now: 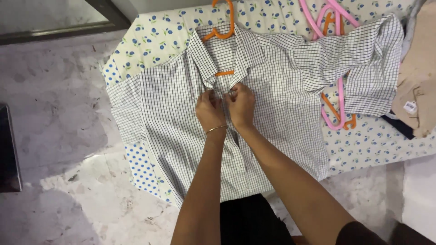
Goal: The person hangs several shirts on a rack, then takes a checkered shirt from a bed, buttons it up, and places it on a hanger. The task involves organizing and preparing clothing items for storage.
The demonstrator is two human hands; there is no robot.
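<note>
A white shirt with a fine dark check (172, 113) lies spread front-up on a flowered sheet, with an orange hanger (223, 31) inside its collar. My left hand (210, 110) and my right hand (241, 105) meet at the shirt's front placket just below the collar. Both pinch the fabric edges there, fingers closed on the cloth. A thin bangle sits on my left wrist. The shirt's right sleeve (368, 59) is folded out toward the upper right.
The cream sheet with blue flowers (154, 41) covers a low mattress on a marble floor (54, 113). Pink hangers (334, 27) lie at the upper right, one under the sleeve. A beige garment with a tag (418, 90) lies at the right edge.
</note>
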